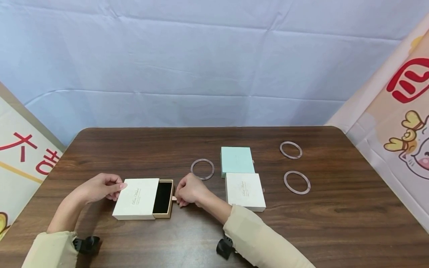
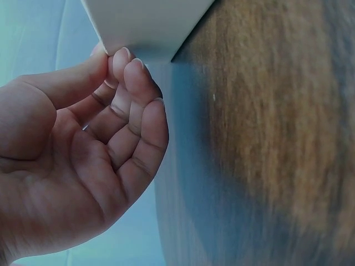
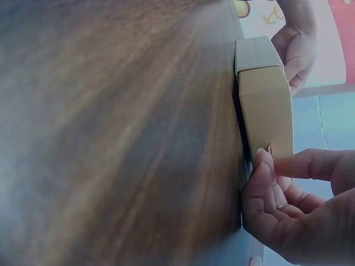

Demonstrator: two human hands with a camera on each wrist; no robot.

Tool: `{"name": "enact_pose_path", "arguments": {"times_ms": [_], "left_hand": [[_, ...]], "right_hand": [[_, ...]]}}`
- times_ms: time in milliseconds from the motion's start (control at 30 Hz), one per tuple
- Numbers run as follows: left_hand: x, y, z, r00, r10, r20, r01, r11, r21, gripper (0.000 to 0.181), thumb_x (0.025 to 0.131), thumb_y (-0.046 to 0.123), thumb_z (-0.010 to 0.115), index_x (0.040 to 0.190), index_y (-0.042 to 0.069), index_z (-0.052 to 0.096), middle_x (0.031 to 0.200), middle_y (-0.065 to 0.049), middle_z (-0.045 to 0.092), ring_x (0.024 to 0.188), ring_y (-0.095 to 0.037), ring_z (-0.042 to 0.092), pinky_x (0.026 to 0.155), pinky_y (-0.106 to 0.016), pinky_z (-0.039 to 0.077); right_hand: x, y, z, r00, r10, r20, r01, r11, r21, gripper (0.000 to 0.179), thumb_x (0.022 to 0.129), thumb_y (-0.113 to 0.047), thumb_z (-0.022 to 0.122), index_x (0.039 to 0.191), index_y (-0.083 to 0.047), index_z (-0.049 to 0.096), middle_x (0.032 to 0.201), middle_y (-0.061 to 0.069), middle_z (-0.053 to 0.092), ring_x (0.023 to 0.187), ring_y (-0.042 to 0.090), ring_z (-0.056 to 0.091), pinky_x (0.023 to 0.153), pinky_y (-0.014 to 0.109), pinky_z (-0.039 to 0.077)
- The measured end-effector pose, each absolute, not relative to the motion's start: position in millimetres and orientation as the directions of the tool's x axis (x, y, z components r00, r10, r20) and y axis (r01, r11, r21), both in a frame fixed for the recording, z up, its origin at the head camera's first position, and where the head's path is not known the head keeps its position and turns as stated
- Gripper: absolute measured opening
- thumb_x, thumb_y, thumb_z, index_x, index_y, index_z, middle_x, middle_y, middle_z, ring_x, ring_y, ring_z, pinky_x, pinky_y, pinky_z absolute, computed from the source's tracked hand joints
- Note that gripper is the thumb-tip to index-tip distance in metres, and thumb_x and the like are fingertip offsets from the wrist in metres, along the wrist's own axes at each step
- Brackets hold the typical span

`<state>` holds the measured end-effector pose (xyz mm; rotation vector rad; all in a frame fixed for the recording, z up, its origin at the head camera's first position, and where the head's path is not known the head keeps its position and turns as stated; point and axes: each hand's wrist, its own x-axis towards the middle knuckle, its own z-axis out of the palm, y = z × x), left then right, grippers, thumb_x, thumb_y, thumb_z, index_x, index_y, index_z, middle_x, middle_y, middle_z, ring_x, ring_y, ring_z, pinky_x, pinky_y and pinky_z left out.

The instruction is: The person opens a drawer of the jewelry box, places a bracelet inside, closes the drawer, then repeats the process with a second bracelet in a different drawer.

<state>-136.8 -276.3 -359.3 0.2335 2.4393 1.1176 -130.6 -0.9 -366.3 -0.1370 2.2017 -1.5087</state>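
Observation:
A white drawer-style gift box [image 1: 135,201] lies at the left of the table, its tan inner drawer [image 1: 163,201] with a black lining pulled partway out to the right. My left hand [image 1: 102,188] grips the sleeve's left edge, thumb on top and fingers against the side; the left wrist view shows the fingertips at the white box corner [image 2: 144,27]. With thumb and fingers, my right hand [image 1: 191,190] pinches the small pull tab [image 1: 174,198] on the drawer's front. In the right wrist view the tan drawer front [image 3: 266,111] faces that hand [image 3: 294,205].
Beyond my right hand lies a pale ring [image 1: 202,169]. A mint box [image 1: 237,161] and another white box [image 1: 245,191] touch each other right of centre. Two more rings, one farther back [image 1: 291,150] and one nearer [image 1: 297,182], lie on the brown table [image 1: 335,223].

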Motion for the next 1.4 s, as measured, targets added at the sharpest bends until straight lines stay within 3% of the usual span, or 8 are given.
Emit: {"name": "enact_pose_path", "arguments": {"times_ms": [1400], "left_hand": [[-136.7,-276.5,-357.8,-0.883,0.344,-0.32,-0.012,0.664,0.747,0.024,0.091,0.021,0.057,0.081,0.0,0.056,0.066,-0.004,0.051,0.065,-0.019,0.053,0.059,-0.03,0.047]], "right_hand": [[-127.0,29.2,-364.0,-0.889,-0.345,-0.3,0.14,0.42,-0.897,0.018,0.076,0.015,0.051,0.062,0.007,0.059,0.05,0.009,0.055,0.039,0.012,0.05,0.042,0.024,0.047]]}}
